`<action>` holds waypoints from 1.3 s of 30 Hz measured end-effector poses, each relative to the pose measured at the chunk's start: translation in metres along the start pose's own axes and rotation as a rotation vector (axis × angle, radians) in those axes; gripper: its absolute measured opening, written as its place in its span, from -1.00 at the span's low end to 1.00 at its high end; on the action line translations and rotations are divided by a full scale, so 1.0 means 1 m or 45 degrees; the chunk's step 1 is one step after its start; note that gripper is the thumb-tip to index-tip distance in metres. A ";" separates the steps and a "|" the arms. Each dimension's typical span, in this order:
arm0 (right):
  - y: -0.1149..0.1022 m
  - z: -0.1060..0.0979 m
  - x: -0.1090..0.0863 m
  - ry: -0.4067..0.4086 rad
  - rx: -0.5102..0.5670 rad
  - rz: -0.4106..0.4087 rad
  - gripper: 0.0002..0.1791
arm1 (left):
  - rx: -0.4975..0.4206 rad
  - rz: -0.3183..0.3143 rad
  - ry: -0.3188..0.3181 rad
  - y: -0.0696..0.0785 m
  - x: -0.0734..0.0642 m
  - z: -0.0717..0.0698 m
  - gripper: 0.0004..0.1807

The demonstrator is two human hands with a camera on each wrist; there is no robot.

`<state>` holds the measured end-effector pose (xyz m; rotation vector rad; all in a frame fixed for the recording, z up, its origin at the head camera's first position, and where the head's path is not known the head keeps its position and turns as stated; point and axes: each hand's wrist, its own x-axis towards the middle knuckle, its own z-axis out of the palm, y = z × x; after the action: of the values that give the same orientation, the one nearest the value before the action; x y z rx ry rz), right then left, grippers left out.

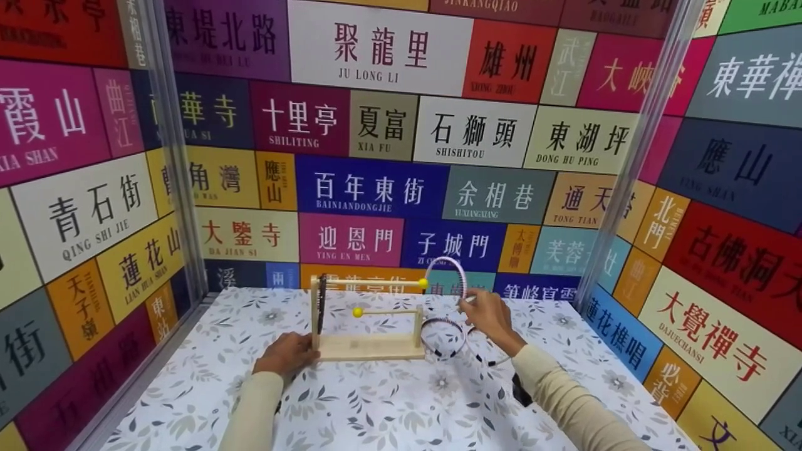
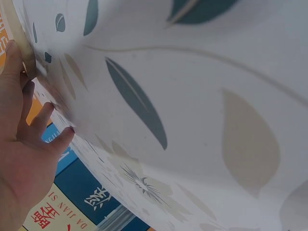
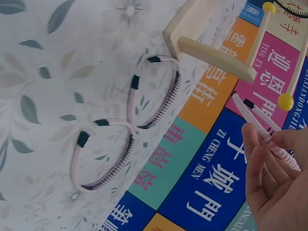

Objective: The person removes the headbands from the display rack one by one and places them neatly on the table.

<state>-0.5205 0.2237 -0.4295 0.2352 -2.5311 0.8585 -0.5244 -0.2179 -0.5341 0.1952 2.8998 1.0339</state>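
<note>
My left hand grips the left end of a pale wooden stand; in the left wrist view its lower fingers reach to the patterned cloth. Two dowels stick out sideways from the stand's uprights, each tipped with a yellow ball. A dark toothed headband hangs at the left upright. Raised at the right, my right hand pinches a pink headband by one side, its arch up and close beside the upper dowel's ball. The held band's dark tips show in the right wrist view.
Two more pink headbands with dark tips, one nearer the stand and one farther right, lie on the leaf-patterned tablecloth. Walls of coloured sign panels with metal corner posts enclose the table.
</note>
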 end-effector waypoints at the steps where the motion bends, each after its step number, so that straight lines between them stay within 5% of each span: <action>1: 0.004 -0.001 -0.003 -0.011 0.007 0.009 -0.78 | 0.003 0.000 0.001 0.000 0.000 0.000 -0.48; 11: 0.039 -0.015 -0.028 -0.176 0.044 0.138 -0.64 | 0.039 0.013 0.030 -0.005 0.007 -0.003 -0.61; 22: 0.053 -0.004 -0.056 -0.584 0.347 0.161 -0.58 | -0.021 0.001 0.017 -0.006 0.003 -0.005 -0.62; 27: 0.059 0.008 -0.065 -0.740 0.365 0.232 -0.57 | -0.035 0.004 0.015 -0.007 0.003 -0.003 -0.56; 34: 0.068 0.019 -0.067 -0.756 0.284 0.332 -0.67 | -0.044 -0.010 0.014 -0.007 0.007 0.002 -0.48; 39: 0.071 0.025 -0.068 -0.721 0.288 0.418 -0.79 | 0.052 0.040 0.048 -0.014 0.015 0.008 -0.51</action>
<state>-0.4903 0.2655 -0.5168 0.1489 -3.0461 1.3706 -0.5398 -0.2213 -0.5494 0.2266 2.9625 0.9944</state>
